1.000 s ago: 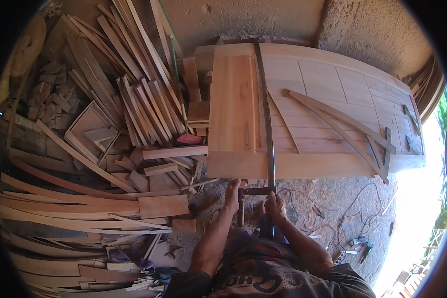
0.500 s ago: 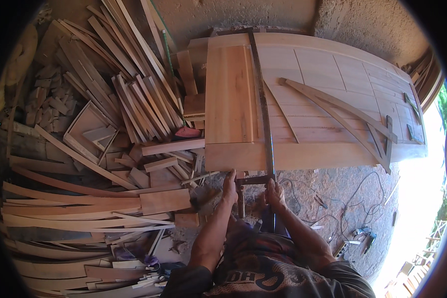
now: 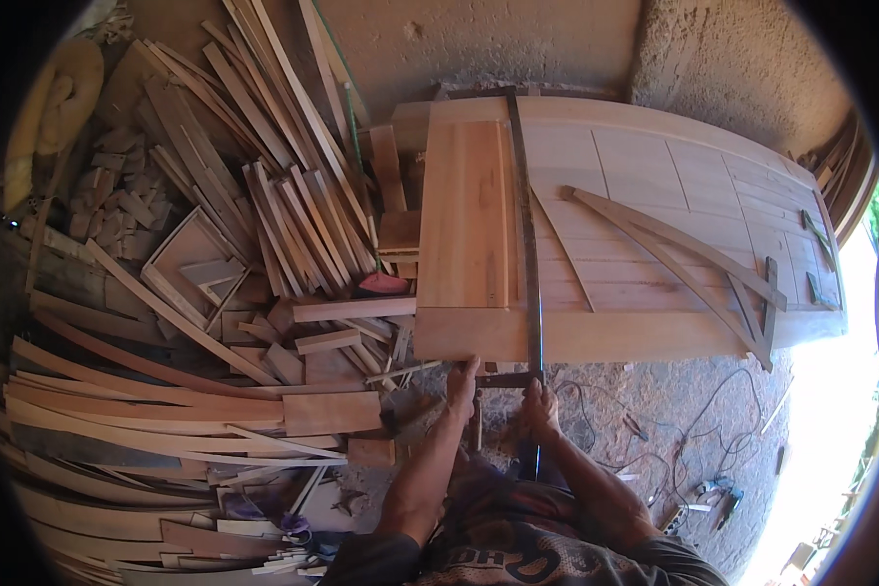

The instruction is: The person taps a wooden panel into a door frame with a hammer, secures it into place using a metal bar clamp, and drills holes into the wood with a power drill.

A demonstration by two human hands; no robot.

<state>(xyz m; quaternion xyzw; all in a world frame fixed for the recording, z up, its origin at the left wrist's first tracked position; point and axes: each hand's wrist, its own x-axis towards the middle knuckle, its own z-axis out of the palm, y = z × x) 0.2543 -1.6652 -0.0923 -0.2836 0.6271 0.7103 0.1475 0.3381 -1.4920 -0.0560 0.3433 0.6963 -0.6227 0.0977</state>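
A long metal bar clamp (image 3: 528, 215) lies across a pale wooden door panel (image 3: 596, 330), running from its far edge past its near edge. My right hand (image 3: 540, 404) is closed around the bar beside the clamp's sliding jaw (image 3: 506, 380). At the other end of that jaw, my left hand (image 3: 462, 387) is closed, its thumb up by the panel's near edge; its fingers are partly hidden. A narrow screw handle (image 3: 476, 427) hangs below the jaw between my hands. A small block (image 3: 489, 367) shows between jaw and panel edge.
A triangular frame of wooden strips (image 3: 679, 254) rests on the panel's right part. Stacked boards (image 3: 308, 230) and curved planks (image 3: 156, 410) crowd the left. Cables (image 3: 728, 415) and a power tool (image 3: 721, 493) lie on the floor at right. A wall (image 3: 557, 44) stands behind.
The whole scene sits lower and slightly further right in the picture, as my head has shifted. Both hands stay at the clamp's jaw, with little visible movement against the panel.
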